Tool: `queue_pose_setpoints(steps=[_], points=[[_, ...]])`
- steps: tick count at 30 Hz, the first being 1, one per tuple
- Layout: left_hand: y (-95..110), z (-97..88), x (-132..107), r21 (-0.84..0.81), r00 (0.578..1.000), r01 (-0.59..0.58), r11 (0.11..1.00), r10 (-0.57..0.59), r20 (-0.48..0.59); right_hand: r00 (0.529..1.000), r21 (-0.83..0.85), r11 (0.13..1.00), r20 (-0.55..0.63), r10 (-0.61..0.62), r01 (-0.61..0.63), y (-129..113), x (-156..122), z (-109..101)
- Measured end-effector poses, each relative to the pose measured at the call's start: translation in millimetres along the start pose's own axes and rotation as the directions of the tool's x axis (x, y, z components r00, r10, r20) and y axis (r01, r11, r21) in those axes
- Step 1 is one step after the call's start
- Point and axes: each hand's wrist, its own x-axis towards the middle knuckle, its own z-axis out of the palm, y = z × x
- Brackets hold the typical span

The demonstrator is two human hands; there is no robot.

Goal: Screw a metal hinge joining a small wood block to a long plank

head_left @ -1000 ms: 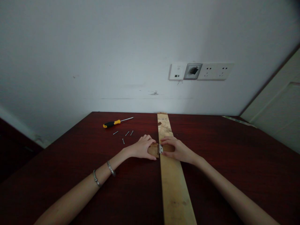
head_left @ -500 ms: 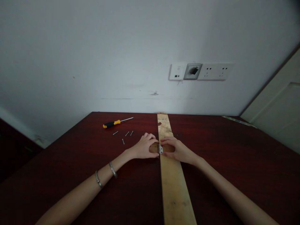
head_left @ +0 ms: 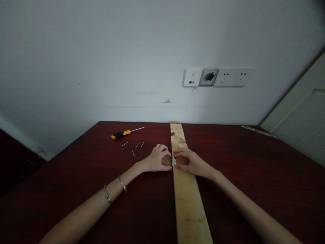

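A small silvery metal hinge (head_left: 174,161) sits at the left edge of a long pale wooden plank (head_left: 190,203). From the left, my left hand (head_left: 154,160) curls with thumb and fingertips at the hinge. A brown patch shows inside that curl; I cannot tell what it is. My right hand (head_left: 199,165) lies across the plank, its thumb and fingers closed about the hinge's right side. The fingertips partly hide the hinge's ends.
A yellow-and-black screwdriver (head_left: 121,134) lies at the back left of the dark red table (head_left: 122,217). Several loose screws (head_left: 137,145) lie between it and my left hand. Behind stands a white wall with sockets (head_left: 230,77); a pale door (head_left: 304,105) is at the right.
The hinge has shifted very slightly to the left between my fingers. Both hands keep almost the same place, and the plank, screwdriver and screws lie as before.
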Motion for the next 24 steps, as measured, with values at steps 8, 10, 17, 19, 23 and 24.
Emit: queue_pose_setpoints(steps=[8,10,17,19,23,24], points=[[-2.5,3.5,0.2,-0.006,1.000,-0.001,1.000,0.001,-0.023,1.000,0.011,1.000,0.000,0.010,-0.010,3.1,-0.3,1.2],[-3.5,3.5,-0.2,-0.006,1.000,-0.010,1.000,0.010,-0.026,1.000,0.008,1.000,0.008,0.015,-0.015,3.0,-0.3,1.0],[-2.8,-0.7,-0.7,0.002,1.000,-0.009,1.000,0.009,-0.005,1.000,0.003,1.000,-0.004,0.003,-0.003,1.7,-0.3,0.4],[-1.7,-1.6,-1.0,0.001,1.000,-0.005,1.000,0.005,0.000,1.000,0.004,1.000,-0.009,0.004,-0.004,1.3,-0.4,0.4],[-1.6,-1.4,-2.1,-0.010,1.000,-0.005,1.000,0.005,-0.003,1.000,0.005,1.000,-0.010,0.002,-0.002,1.2,-0.5,0.3],[-2.1,-1.0,-2.3,-0.013,1.000,-0.007,1.000,0.007,-0.004,1.000,0.004,1.000,-0.006,0.001,-0.001,1.3,-0.5,0.3]])
